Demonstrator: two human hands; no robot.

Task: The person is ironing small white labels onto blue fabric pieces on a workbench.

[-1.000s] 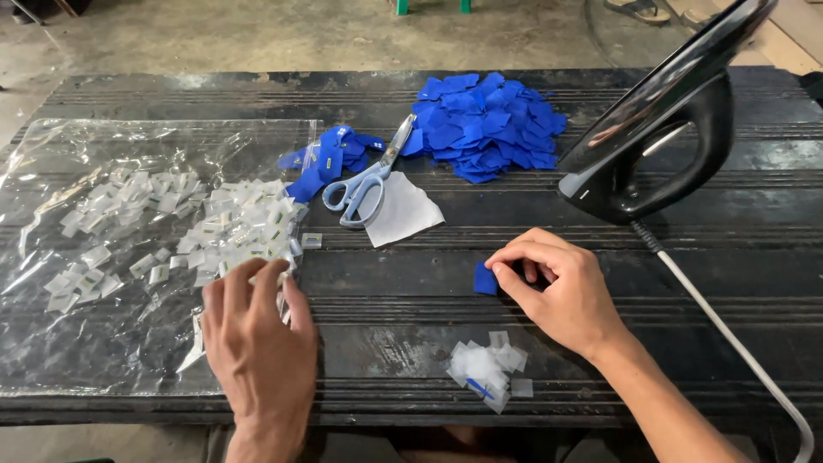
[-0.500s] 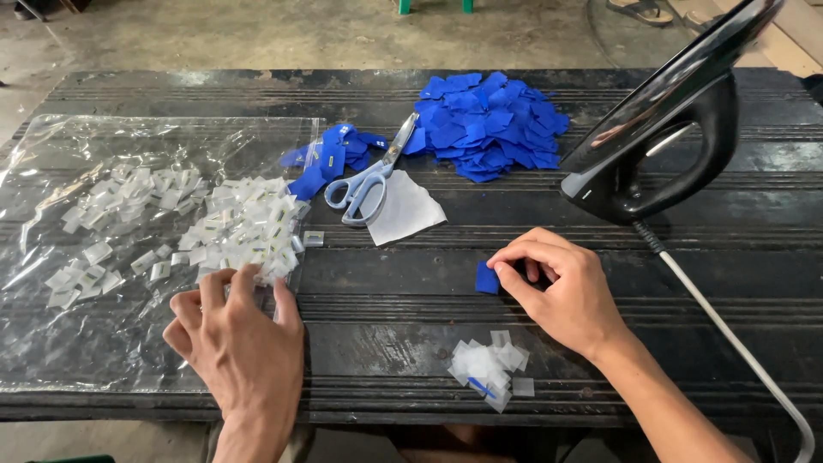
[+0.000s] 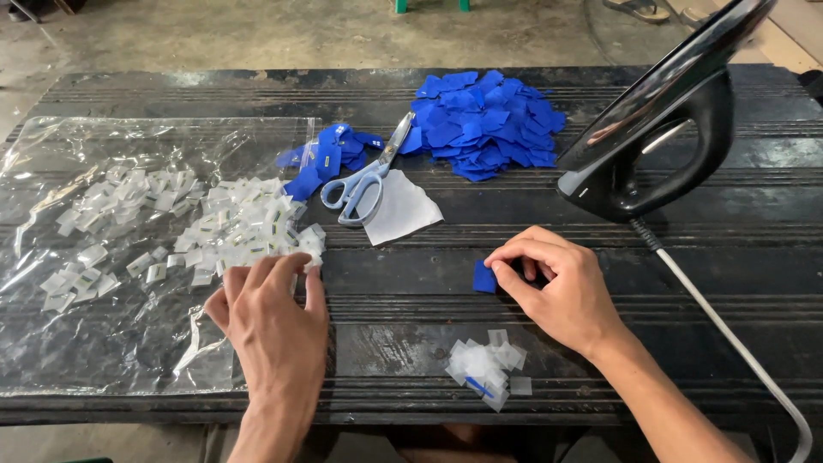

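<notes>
My left hand (image 3: 270, 313) lies palm down at the near edge of a heap of small clear plastic pieces (image 3: 236, 227), its fingertips touching the closest ones; I cannot tell if it grips one. My right hand (image 3: 557, 287) pinches a small blue fabric square (image 3: 484, 276) against the dark ridged table (image 3: 411, 300). A little cluster of clear pieces with a bit of blue (image 3: 484, 367) sits near the front edge, between my wrists.
A clear plastic sheet (image 3: 103, 343) covers the table's left side and carries more clear pieces (image 3: 103, 206). Blue-handled scissors (image 3: 364, 180) rest on a white cloth scrap (image 3: 403, 210), beside blue strips (image 3: 321, 159) and a blue squares pile (image 3: 484, 124). A black iron (image 3: 660, 137) with cord (image 3: 729, 343) stands right.
My left hand slid up and left from the table's front edge onto the near side of the clear-piece heap. My right hand stayed put on the blue square.
</notes>
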